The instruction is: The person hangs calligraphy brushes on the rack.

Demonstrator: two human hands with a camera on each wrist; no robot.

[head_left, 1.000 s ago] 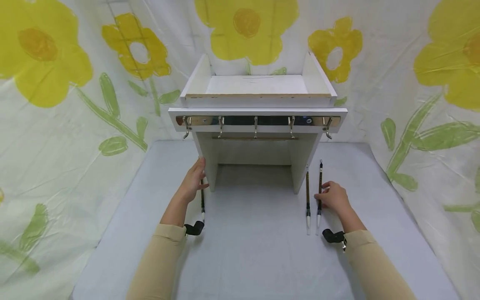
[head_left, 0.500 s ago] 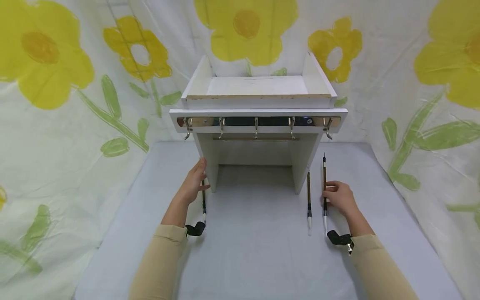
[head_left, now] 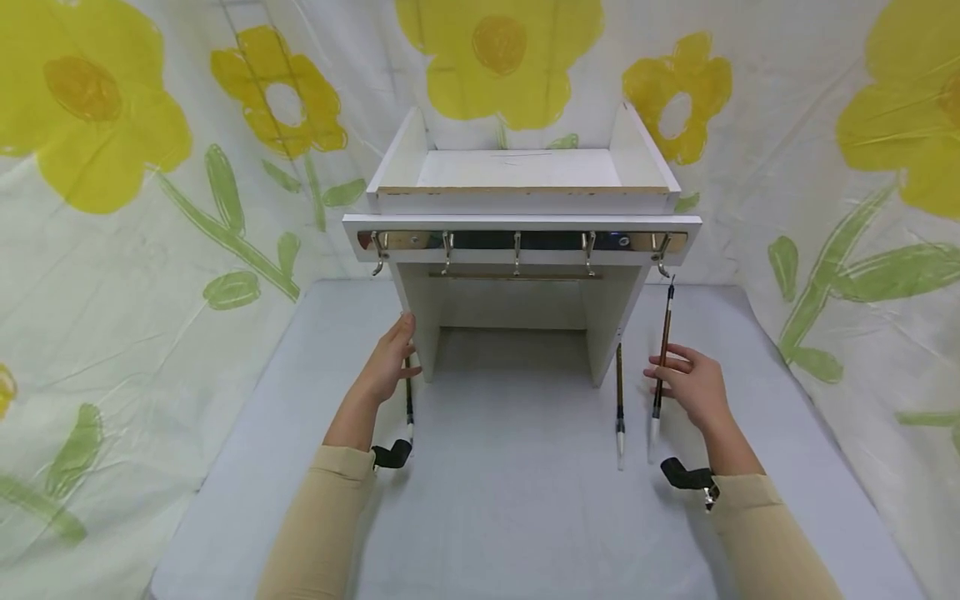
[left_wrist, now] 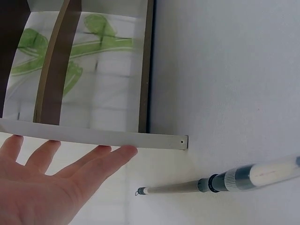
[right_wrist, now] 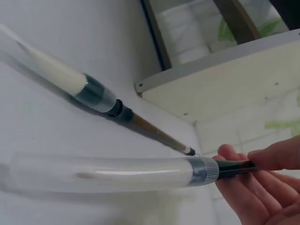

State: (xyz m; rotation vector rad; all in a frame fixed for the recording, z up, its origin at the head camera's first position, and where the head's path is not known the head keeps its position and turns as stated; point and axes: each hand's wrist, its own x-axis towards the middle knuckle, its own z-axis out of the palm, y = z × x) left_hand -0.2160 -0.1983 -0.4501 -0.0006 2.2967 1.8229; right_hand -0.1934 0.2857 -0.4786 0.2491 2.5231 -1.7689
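Note:
My right hand (head_left: pixel 690 383) pinches a calligraphy brush (head_left: pixel 663 350) between thumb and fingers, to the right of a white shelf (head_left: pixel 517 202). Its hanging loop points up and away, while the clear-capped tip (right_wrist: pixel 117 173) points toward me. A second capped brush (head_left: pixel 620 400) lies on the table beside the shelf's right panel. On the other side my left hand (head_left: pixel 386 362) rests with extended fingers against the edge of the left panel (left_wrist: pixel 93 134). Below that hand lies a third brush (left_wrist: pixel 178 187), also capped, partly hidden by the hand in the head view.
A metal rail with several hooks (head_left: pixel 517 242) runs across the shelf's front, jutting out past both side panels. The grey-white table (head_left: pixel 510 483) extends toward me. Behind hangs a cloth with yellow flowers (head_left: pixel 498 46).
My right hand has lifted the brush, raising its loop end off the table and tilting it, and has moved slightly right. My left hand stays at the panel.

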